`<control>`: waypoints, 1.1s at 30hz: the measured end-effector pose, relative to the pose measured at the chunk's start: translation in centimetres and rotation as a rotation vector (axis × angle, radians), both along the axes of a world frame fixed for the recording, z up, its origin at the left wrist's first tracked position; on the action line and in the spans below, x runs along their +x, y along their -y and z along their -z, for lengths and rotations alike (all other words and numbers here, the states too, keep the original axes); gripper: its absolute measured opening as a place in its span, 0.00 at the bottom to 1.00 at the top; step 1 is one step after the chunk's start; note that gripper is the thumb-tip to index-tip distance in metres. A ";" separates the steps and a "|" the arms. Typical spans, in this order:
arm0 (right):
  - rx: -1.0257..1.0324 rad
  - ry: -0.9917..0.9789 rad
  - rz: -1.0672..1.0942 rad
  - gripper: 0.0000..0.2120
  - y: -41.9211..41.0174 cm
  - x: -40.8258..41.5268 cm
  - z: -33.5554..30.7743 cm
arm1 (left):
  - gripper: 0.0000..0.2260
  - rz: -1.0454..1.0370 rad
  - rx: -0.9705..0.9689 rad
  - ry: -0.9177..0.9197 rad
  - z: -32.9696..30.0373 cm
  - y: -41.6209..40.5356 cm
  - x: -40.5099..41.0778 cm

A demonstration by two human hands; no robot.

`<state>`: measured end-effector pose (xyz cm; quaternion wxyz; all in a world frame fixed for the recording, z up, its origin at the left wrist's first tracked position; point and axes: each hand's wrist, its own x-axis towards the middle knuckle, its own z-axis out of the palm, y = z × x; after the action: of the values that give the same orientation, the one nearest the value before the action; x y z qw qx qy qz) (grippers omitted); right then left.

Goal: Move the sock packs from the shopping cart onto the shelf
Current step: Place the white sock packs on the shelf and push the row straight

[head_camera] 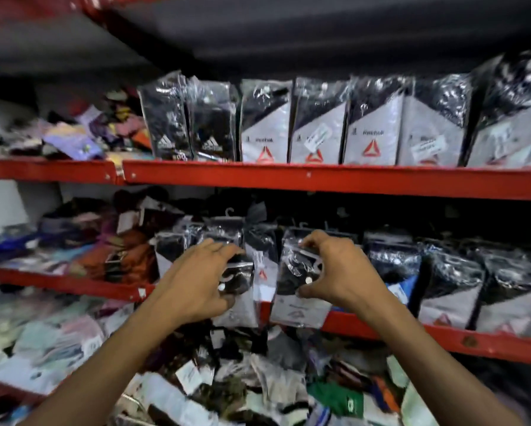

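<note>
My left hand grips a black-and-grey sock pack in clear plastic at the front of the middle red shelf. My right hand grips a second, similar sock pack just to the right of it. Both packs stand upright at the shelf's front edge, with a third pack wedged between them. More upright packs line the same shelf to the right. The shopping cart is out of view.
The upper red shelf carries a row of black and grey-white sock packs. Loose colourful socks are piled on the left of both shelves. Below lies a heap of mixed sock packs.
</note>
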<state>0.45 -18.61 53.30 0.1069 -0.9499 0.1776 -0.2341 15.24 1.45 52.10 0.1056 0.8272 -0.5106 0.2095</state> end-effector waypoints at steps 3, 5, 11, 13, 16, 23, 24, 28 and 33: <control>-0.005 0.006 0.015 0.40 0.4 1.7 -1.4 | 0.32 0.018 -0.020 -0.022 -1.6 2.0 1.5; -0.021 0.010 0.024 0.40 0.8 3.0 -1.9 | 0.33 0.013 -0.007 -0.045 -2.4 3.3 2.4; -0.026 -0.053 0.045 0.42 2.0 6.9 -2.1 | 0.33 0.010 0.062 -0.065 -2.6 6.1 5.3; -0.031 -0.085 0.051 0.42 2.4 7.9 -1.9 | 0.33 -0.003 0.090 -0.097 -2.4 6.8 5.9; -0.016 -0.120 0.065 0.42 3.1 9.2 -1.2 | 0.34 -0.008 0.113 -0.123 -2.0 7.8 6.6; -0.025 -0.211 0.090 0.39 4.7 10.7 1.0 | 0.34 0.003 0.162 -0.173 -0.2 10.1 8.3; -0.030 -0.226 0.092 0.39 4.7 10.8 1.3 | 0.34 0.008 0.171 -0.177 0.0 10.3 8.5; -0.046 -0.237 0.104 0.40 5.2 11.2 1.8 | 0.34 0.020 0.169 -0.203 0.2 11.2 9.2; -0.136 -0.220 0.092 0.40 5.5 11.1 2.1 | 0.36 0.043 0.141 -0.174 1.2 11.6 9.9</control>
<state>11.56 -24.08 51.16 0.0115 -0.9657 0.2154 -0.1447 25.11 -10.20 50.94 0.0954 0.8364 -0.5308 0.0981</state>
